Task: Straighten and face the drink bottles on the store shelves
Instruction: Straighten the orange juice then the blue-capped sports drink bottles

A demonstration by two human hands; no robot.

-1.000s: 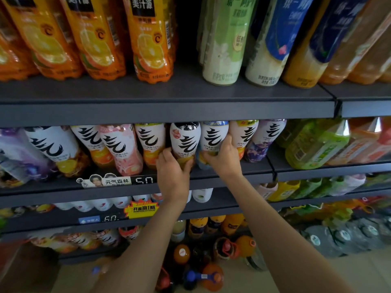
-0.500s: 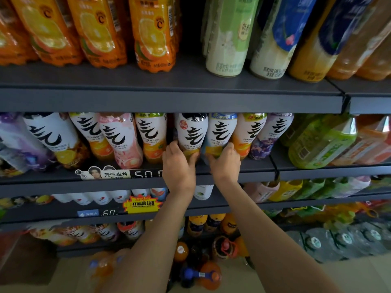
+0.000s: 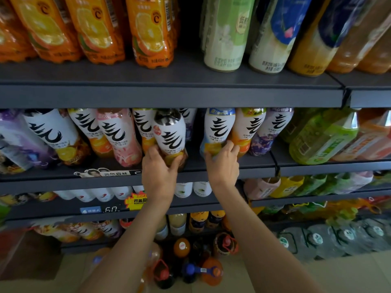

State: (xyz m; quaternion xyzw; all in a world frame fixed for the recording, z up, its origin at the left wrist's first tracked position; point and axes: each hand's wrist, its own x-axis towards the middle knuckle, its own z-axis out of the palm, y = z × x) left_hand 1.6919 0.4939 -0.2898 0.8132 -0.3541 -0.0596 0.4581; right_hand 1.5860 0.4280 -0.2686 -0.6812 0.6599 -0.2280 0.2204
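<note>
I have my left hand (image 3: 159,174) wrapped around the base of a black-capped plastic bottle with a white label and bold black brushstroke lettering (image 3: 170,138), thumb on its right side and fingers curled round the left. That bottle stands at the front edge of the dark grey metal middle shelf (image 3: 211,168), forward of its neighbours and leaning slightly. My right hand (image 3: 222,163) grips the bottom of a blue-topped bottle with the same white brushstroke label (image 3: 218,129), fingers curled over its yellow-and-blue lower part; it touches an orange-bottomed bottle of the same brand (image 3: 245,132) on its right. A dark gap separates the two bottles I hold. To the left, a pink bottle with the same lettering (image 3: 120,138) stands in the row. On the shelf above, orange juice bottles with orange-slice labels (image 3: 148,30) stand left of a pale green bottle (image 3: 226,34).
</note>
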